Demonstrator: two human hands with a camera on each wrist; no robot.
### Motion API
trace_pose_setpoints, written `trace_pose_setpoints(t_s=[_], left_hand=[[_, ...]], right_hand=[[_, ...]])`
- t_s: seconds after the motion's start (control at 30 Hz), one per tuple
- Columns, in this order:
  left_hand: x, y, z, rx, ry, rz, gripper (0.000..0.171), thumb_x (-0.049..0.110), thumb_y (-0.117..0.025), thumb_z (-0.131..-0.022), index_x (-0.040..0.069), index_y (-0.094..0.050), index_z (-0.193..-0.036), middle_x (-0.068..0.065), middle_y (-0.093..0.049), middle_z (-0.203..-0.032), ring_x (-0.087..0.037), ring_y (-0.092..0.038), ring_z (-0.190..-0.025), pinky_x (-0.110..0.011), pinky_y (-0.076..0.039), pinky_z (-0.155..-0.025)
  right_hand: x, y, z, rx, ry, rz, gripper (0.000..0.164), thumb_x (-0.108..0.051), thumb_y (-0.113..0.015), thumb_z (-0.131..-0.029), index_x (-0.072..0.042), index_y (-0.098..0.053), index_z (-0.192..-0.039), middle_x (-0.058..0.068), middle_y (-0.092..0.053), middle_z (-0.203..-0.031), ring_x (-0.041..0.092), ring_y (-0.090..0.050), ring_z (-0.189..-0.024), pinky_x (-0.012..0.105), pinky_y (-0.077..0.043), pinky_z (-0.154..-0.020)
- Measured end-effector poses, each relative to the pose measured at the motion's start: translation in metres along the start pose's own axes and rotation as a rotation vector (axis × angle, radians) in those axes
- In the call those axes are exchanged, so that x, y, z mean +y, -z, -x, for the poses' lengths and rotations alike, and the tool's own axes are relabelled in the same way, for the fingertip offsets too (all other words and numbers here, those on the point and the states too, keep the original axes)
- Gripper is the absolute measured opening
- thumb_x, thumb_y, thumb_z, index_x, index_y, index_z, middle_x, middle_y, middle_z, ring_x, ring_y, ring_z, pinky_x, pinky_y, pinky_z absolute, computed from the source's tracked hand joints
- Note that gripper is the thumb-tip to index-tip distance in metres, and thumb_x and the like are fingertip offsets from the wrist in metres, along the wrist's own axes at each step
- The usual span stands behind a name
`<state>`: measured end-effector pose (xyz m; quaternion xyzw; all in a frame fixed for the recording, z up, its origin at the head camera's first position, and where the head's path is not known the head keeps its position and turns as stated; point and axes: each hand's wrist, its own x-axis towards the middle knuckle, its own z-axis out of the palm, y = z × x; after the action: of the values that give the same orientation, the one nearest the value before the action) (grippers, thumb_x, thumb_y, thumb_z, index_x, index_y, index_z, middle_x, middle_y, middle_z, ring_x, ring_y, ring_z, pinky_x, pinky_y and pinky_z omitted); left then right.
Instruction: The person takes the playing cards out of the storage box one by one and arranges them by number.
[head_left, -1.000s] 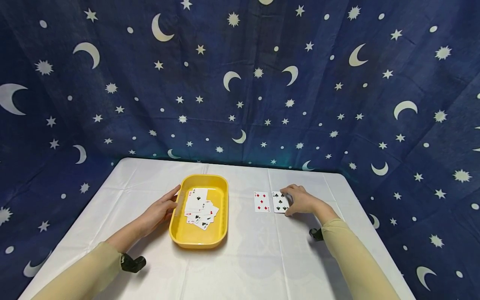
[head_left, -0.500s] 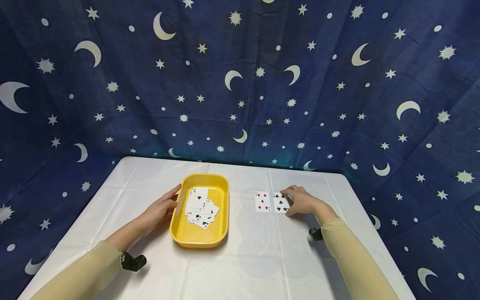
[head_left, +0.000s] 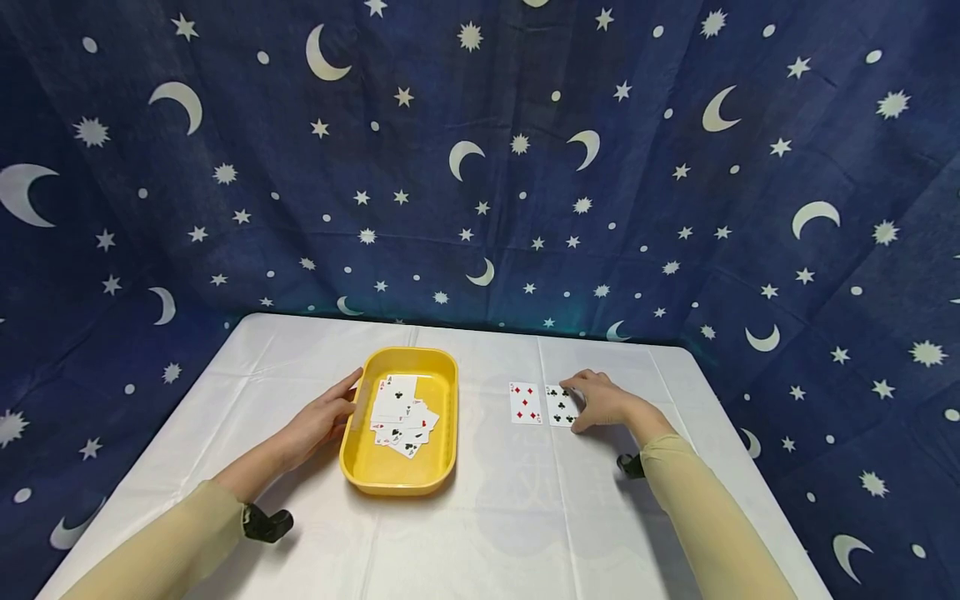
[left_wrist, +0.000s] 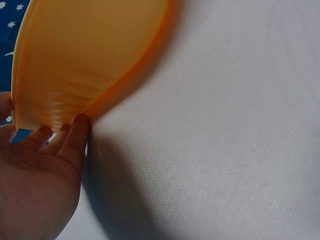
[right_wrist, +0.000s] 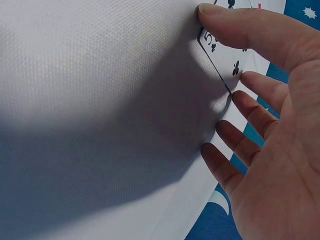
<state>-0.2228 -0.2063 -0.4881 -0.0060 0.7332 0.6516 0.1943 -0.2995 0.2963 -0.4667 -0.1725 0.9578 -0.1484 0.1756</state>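
In the head view, my left hand (head_left: 318, 423) is at the left side of a yellow tray (head_left: 397, 485). In the left wrist view, its fingertips (left_wrist: 79, 122) touch the tray's outer wall, and one digit lies at the rim. Several face-up playing cards (head_left: 396, 407) lie overlapping in the tray. On the right, my right hand (head_left: 600, 402) holds a clubs playing card (head_left: 559, 407) flat on the table, thumb and forefinger at opposite edges. In the right wrist view, the other fingers are spread beside it. A diamonds playing card (head_left: 525, 403) lies just left of it.
A white cloth (head_left: 495, 517) covers the table. Dark blue fabric (head_left: 480, 167) with moons and stars hangs behind and at both sides. Black wrist devices (head_left: 267, 524) are strapped under both sleeves.
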Motion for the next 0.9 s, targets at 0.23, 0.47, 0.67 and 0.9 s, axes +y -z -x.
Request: trace_pose_setpoints(t_s=[0.23,0.47,0.67,0.9], left_hand=[[-0.001,-0.001,-0.001,-0.006,-0.007,0.012,0.072,0.016,-0.044,-0.104,0.026,-0.011,-0.167,-0.018,-0.02,-0.167,-0.036,-0.039,-0.145,-0.046,-0.036,-0.116],[-0.002,-0.001,-0.002,-0.003,0.002,0.017,0.072,0.016,-0.044,-0.103,0.027,-0.011,-0.166,-0.018,-0.017,-0.168,-0.037,-0.036,-0.146,-0.05,-0.033,-0.117],[-0.002,-0.001,-0.001,-0.008,-0.002,0.019,0.072,0.017,-0.044,-0.104,0.027,-0.011,-0.166,-0.017,-0.016,-0.169,-0.037,-0.036,-0.146,-0.047,-0.037,-0.115],[-0.002,-0.001,-0.001,-0.021,-0.018,0.024,0.071,0.016,-0.043,-0.105,0.027,-0.009,-0.167,-0.018,-0.016,-0.169,-0.037,-0.036,-0.147,-0.043,-0.04,-0.113]], right_hand=[[0.0,0.001,0.002,0.007,0.007,-0.025,0.095,-0.022,-0.09,-0.072,-0.009,-0.045,-0.154,0.021,-0.04,-0.152,0.044,-0.032,-0.14,0.064,-0.035,-0.11],[-0.005,0.007,0.004,0.112,0.054,-0.044,0.095,-0.026,-0.086,-0.076,-0.009,-0.039,-0.158,0.024,-0.032,-0.158,0.045,-0.025,-0.144,0.067,-0.032,-0.11],[-0.025,0.015,0.001,0.197,0.12,-0.04,0.091,-0.031,-0.081,-0.082,-0.015,-0.037,-0.16,0.017,-0.034,-0.159,0.04,-0.027,-0.145,0.065,-0.033,-0.11],[-0.06,0.016,-0.004,0.266,0.19,-0.038,0.085,-0.037,-0.078,-0.086,-0.014,-0.04,-0.158,0.012,-0.042,-0.156,0.034,-0.032,-0.144,0.059,-0.034,-0.112]])
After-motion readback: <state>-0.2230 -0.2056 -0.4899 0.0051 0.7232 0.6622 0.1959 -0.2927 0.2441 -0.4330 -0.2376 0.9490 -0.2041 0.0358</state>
